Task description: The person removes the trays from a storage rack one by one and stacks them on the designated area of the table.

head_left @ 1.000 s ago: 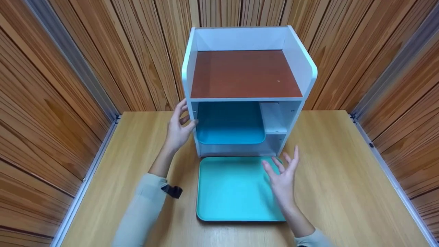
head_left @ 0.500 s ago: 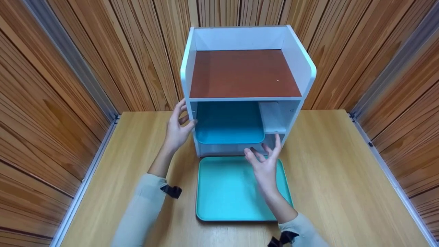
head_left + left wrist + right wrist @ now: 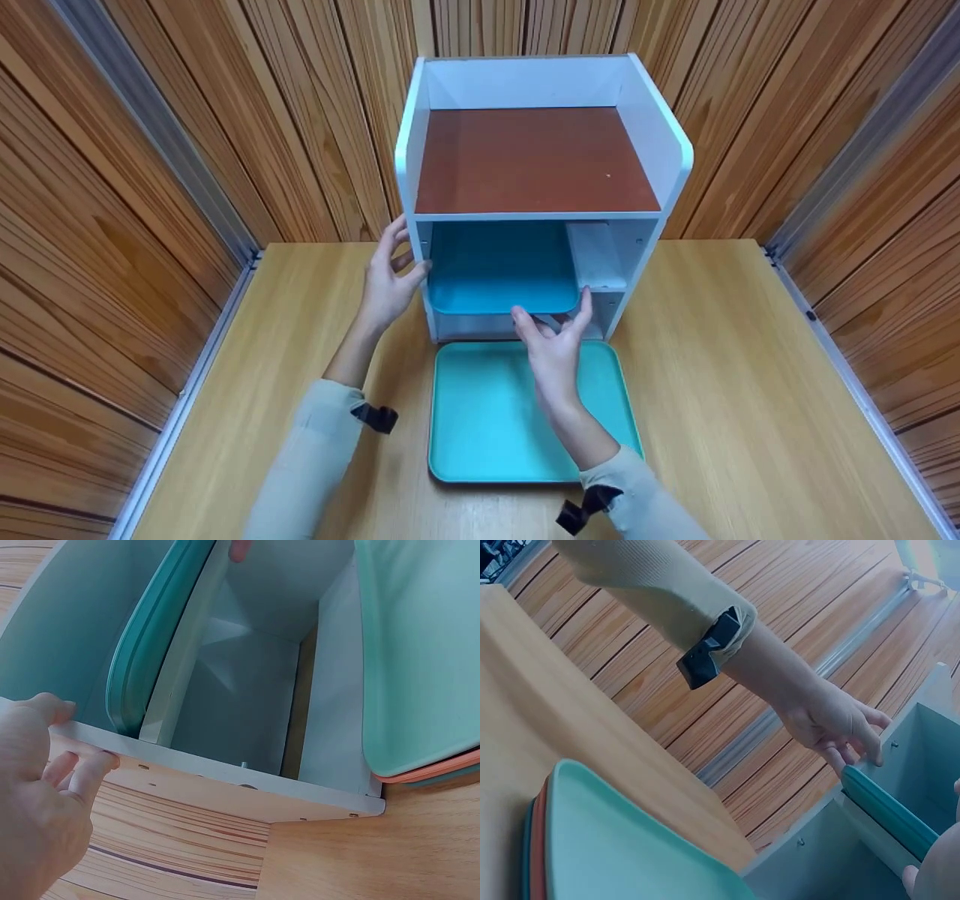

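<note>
A white shelf unit (image 3: 409,142) with a brown top board stands on the table. On its middle shelf lies a blue tray (image 3: 502,266); in the left wrist view the teal rims (image 3: 142,652) look like more than one tray stacked. My left hand (image 3: 388,289) grips the unit's left side panel, thumb inside and fingers outside. At the tray's front right edge is my right hand (image 3: 555,360), thumb and index finger spread apart; its other fingers are partly hidden. Contact with the tray or shelf board is unclear. The right wrist view shows only part of this hand (image 3: 941,862).
In front of the unit lies a turquoise tray (image 3: 487,420), on top of an orange tray (image 3: 540,840) and a blue one (image 3: 527,855). Below the middle shelf is a lower compartment (image 3: 232,705). Wood-patterned walls (image 3: 300,112) enclose the table (image 3: 750,375).
My right hand has moved left and forward, from over the turquoise tray's right side to the front edge of the blue tray. The left hand stays on the side panel.
</note>
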Tool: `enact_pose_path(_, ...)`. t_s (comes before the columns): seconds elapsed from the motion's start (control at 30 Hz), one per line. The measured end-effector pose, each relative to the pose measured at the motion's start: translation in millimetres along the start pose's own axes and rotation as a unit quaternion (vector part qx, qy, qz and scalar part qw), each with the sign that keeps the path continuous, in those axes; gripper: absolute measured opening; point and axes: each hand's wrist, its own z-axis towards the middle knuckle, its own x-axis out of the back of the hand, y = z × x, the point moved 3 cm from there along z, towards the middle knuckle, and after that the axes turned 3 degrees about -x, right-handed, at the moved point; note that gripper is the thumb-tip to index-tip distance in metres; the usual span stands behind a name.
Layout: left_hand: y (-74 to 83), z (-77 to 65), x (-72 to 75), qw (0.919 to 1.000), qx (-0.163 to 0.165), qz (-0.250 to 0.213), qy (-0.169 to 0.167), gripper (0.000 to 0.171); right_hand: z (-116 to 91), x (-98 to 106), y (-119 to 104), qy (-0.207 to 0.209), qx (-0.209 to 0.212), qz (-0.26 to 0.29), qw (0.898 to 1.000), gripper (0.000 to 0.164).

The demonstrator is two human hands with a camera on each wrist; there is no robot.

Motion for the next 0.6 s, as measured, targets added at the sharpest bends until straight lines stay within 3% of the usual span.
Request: enact_pose_path(0.6,-1.2,1.3,0.5,1.0,0.005,0.003,0.0,0.072,14,-9,3,0.053,-0.019,0.065,0.996,0.097)
